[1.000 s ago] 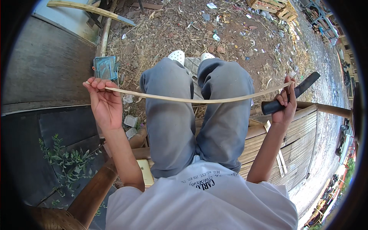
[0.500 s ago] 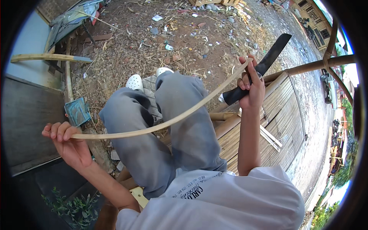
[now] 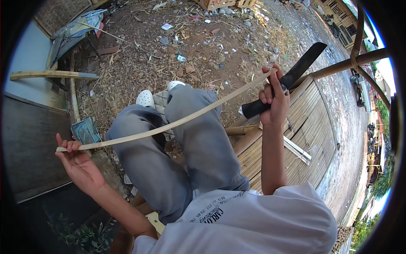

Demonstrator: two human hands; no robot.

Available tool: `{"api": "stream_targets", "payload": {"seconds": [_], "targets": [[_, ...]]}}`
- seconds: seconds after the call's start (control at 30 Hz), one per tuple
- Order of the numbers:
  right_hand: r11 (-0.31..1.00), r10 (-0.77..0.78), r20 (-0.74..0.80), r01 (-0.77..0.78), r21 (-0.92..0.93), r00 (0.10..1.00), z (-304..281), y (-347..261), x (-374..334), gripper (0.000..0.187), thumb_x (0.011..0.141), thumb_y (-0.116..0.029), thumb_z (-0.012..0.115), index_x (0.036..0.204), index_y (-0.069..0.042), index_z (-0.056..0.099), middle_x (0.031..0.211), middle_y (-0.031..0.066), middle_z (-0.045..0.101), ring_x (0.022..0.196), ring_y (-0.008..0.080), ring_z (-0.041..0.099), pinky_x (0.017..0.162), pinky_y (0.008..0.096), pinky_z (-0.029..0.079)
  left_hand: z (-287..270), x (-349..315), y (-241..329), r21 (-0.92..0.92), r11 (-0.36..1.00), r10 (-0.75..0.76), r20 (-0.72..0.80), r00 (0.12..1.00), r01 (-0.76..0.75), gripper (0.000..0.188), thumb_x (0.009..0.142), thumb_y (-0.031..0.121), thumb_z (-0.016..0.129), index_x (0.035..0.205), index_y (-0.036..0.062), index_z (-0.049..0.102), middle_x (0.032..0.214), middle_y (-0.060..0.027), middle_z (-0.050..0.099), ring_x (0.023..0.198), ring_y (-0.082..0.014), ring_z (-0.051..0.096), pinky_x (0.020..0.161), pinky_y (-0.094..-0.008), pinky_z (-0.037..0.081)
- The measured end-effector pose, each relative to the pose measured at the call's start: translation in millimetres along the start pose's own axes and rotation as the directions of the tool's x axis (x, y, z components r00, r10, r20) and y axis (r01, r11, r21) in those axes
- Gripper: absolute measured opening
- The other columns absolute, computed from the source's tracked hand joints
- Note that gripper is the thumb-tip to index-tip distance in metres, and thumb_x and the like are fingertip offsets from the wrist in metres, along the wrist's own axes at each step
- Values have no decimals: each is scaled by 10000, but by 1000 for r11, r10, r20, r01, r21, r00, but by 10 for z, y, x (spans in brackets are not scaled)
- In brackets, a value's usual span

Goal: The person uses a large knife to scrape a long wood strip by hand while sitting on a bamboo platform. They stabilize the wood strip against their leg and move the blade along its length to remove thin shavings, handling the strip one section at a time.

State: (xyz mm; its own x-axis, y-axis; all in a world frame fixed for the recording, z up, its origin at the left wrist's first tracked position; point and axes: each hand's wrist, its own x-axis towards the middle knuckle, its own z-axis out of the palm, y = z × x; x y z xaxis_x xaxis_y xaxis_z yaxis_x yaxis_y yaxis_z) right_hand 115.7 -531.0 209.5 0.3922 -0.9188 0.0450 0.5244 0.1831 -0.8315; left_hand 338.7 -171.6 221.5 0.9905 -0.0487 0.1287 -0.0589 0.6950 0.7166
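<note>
A long pale bamboo strip (image 3: 169, 125) stretches over my knees, bowed slightly downward. My left hand (image 3: 83, 167) pinches its left end between thumb and fingers, with one finger raised and the tip of the strip poking out. At the upper right, my right hand (image 3: 275, 99) grips a large black-bladed knife (image 3: 304, 63) by its dark handle. The same hand also holds the strip's other end between thumb and fingertips. The blade points up and away to the right, apart from the strip.
Right of me is a bamboo slat platform (image 3: 306, 127) with a few pale cut strips (image 3: 297, 150) on it. A blue plastic basket (image 3: 86, 130) stands by the dark panel at left. Littered ground (image 3: 169, 59) lies ahead, with a wooden crate (image 3: 215, 4) beyond.
The strip has straightened somewhat. My left fingers have shifted their pinch, so the strip's end now shows past them. My right hand keeps hold of the knife and the strip.
</note>
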Motion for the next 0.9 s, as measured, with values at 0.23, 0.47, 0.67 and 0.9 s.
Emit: {"api": "stream_targets", "payload": {"seconds": [0.23,0.47,0.67,0.9], "targets": [[993,-9,-14,11,116,1000,-740,-32,288,353,969,-90,483,1305,-22,400,1261,149,553,463,-28,332,393,124,335,467,-262,-248,131,981,137,73,988,-146,473,974,125,501,1367,-82,339,991,-45,535,878,-113,531,816,-296,498],[997,-33,-104,25,-79,994,-243,-33,60,371,973,-158,513,1310,-17,447,1006,41,524,480,-5,245,413,141,262,403,-398,-191,419,879,204,105,973,-229,535,995,176,467,1421,-69,255,959,-57,575,767,-92,570,725,-262,529],[983,-90,-106,71,-169,990,-223,-96,86,345,985,-182,497,1303,-50,474,1261,50,572,508,3,250,449,152,276,408,-369,-197,420,887,130,169,977,-190,540,992,167,471,1426,-62,247,970,-64,577,786,-95,578,749,-272,537],[989,72,-84,-60,139,994,-157,-78,-94,335,971,-177,529,1232,30,498,729,-30,438,493,10,253,419,150,270,488,-73,-103,9,996,89,-69,994,-89,408,978,146,488,1304,-77,387,1056,-99,592,901,-185,626,873,-327,549]]}}
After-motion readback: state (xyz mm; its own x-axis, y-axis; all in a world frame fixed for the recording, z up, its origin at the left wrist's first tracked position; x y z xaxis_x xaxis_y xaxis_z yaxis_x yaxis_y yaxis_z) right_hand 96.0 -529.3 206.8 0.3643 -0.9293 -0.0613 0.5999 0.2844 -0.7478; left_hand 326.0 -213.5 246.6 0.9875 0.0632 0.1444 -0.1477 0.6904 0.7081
